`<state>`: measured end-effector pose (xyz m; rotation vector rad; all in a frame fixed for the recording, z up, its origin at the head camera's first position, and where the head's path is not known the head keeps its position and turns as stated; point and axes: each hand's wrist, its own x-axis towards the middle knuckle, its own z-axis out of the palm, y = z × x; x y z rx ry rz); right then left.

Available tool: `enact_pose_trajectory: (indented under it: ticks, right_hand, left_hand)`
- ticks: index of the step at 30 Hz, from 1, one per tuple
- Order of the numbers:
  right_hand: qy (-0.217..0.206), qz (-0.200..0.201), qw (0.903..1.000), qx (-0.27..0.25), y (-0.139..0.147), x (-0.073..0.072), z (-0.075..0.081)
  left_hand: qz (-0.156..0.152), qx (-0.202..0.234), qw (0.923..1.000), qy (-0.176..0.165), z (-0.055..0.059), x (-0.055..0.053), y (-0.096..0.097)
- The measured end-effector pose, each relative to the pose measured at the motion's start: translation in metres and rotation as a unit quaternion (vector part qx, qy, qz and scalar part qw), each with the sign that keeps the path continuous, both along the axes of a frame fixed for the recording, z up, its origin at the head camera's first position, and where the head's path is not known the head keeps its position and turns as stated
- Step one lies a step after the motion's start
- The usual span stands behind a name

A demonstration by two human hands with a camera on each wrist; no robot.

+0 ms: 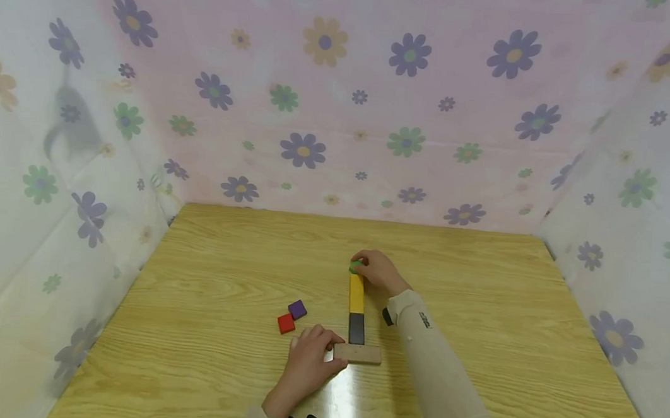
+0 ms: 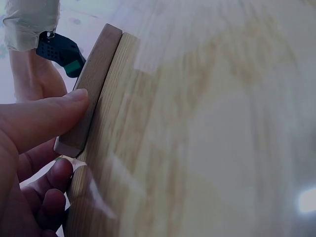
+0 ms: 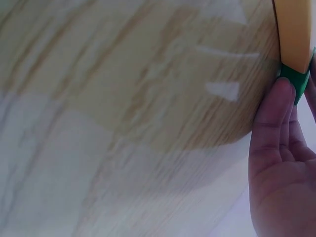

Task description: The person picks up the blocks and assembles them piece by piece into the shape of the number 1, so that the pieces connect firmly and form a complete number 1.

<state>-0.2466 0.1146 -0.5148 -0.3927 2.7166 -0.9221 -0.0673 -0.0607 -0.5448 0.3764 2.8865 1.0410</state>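
Observation:
A plain wooden block (image 1: 361, 354) lies crosswise on the table, and a black block (image 1: 357, 329) extends away from its far side. Beyond that comes a yellow block (image 1: 356, 293), with a green block (image 1: 355, 267) at its far end, all in one line. My left hand (image 1: 307, 359) grips the wooden block's left end between thumb and fingers; the left wrist view shows the thumb on the block's near side (image 2: 91, 98). With thumb and fingers, my right hand (image 1: 381, 271) pinches the green block, which touches the yellow one in the right wrist view (image 3: 295, 81).
Left of the row, a purple block (image 1: 297, 309) and a red block (image 1: 286, 323) lie close together on the wood-grain table (image 1: 224, 260). Flower-patterned cloth (image 1: 351, 115) rises behind the table and along both sides. Dark straps are on both wrists.

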Motion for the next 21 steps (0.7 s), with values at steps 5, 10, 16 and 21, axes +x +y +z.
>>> enact_pose_trajectory:
  ticks: [5,10,16,21]
  right_hand:
    - [-0.001,0.0,1.0,-0.006,0.0017,0.0011,-0.0008]
    - [-0.007,0.001,0.9999,-0.012,0.0019,0.0022,-0.0004]
    - [-0.018,0.0,0.9997,-0.017,0.0034,0.0024,-0.0002]
    - [-0.02,0.0,0.9997,-0.015,0.0029,0.0035,-0.0003]
  left_hand:
    - [0.001,0.004,1.0,0.0,0.0,0.0015,0.0003]
    - [0.002,0.007,1.0,-0.002,-0.0001,0.0035,0.0006]
    - [0.008,0.006,1.0,0.003,0.0022,0.0075,0.0013]
    - [0.011,0.01,0.9999,0.009,0.0018,0.0098,0.0018]
